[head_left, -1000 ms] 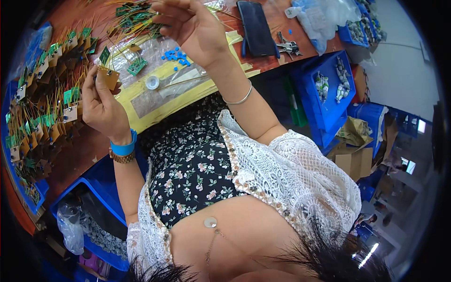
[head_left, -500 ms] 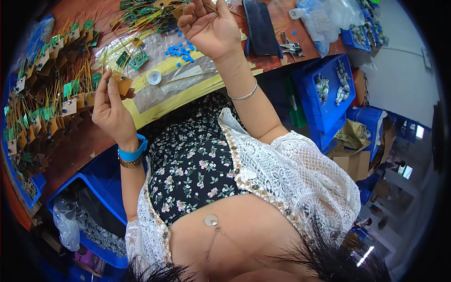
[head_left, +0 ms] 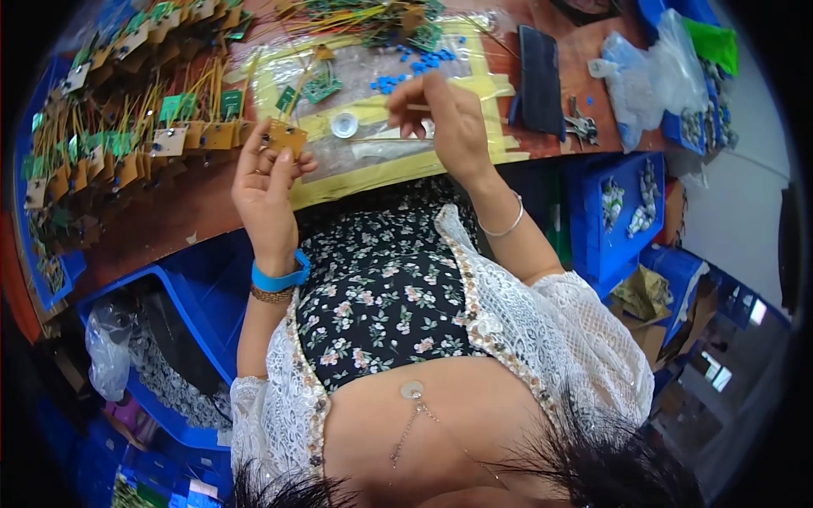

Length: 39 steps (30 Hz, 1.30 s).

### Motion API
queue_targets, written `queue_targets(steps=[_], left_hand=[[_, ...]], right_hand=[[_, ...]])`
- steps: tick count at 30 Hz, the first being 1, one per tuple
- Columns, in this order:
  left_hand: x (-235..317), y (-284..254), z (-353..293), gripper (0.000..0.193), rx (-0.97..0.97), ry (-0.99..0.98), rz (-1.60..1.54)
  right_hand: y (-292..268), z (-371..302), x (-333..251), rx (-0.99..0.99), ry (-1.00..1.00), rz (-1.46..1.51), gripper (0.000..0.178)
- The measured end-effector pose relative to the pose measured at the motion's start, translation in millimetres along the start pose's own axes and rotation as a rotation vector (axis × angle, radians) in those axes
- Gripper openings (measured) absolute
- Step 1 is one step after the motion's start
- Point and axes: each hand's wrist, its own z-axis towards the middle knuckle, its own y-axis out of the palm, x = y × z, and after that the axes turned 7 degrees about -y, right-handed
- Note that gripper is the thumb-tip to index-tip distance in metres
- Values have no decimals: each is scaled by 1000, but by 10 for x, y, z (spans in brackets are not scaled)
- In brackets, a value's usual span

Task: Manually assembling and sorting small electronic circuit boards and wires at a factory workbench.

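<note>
My left hand (head_left: pixel 267 190) pinches a small tan circuit board (head_left: pixel 286 136) carrying dark parts, with wires and little green boards (head_left: pixel 320 87) just beyond it. My right hand (head_left: pixel 457 127) hovers over the taped mat (head_left: pixel 326 188), just nearer than the scattered blue pieces (head_left: pixel 432 61). Its fingers are loosely bent and apart, with nothing visible in them, though the hand partly hides its own thumb. Between the hands sits a small round white dish (head_left: pixel 344 125). A thin stick (head_left: pixel 381 140) lies on the mat to the right of the dish.
Rows of wired boards (head_left: pixel 127 144) crowd the table's left side, with another heap (head_left: pixel 398 25) at the back. To the right lie a dark phone (head_left: pixel 539 80), metal keys or clips (head_left: pixel 582 127) and plastic bags (head_left: pixel 644 80). Blue bins (head_left: pixel 605 254) stand below the table edge.
My right hand has come down and back from the heap of boards at the rear. My left hand keeps the tan board. The whole view has shifted, so the table appears lower and further right.
</note>
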Motion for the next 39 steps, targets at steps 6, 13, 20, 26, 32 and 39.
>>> queue_targets(steps=[6, 13, 20, 26, 32, 39], left_hand=[[-6, -30, -113, 42, 1, -23, 54], [17, 22, -122, 44, -24, -12, 82], [53, 88, -128, 47, -104, -37, 66], [98, 150, -128, 48, -149, -105, -42], [115, 163, -120, 48, -187, -96, -59], [97, 140, -96, 47, -182, -70, -56]], right_hand=[[162, -101, 254, -74, -169, -186, 42], [221, -71, 293, -125, -313, -470, 45], [360, -142, -4, -76, -179, 69, 58], [457, -118, 65, -126, -207, 34, 60], [452, -92, 92, -150, -247, -48, 54], [397, -66, -9, -206, -505, -305, 25]])
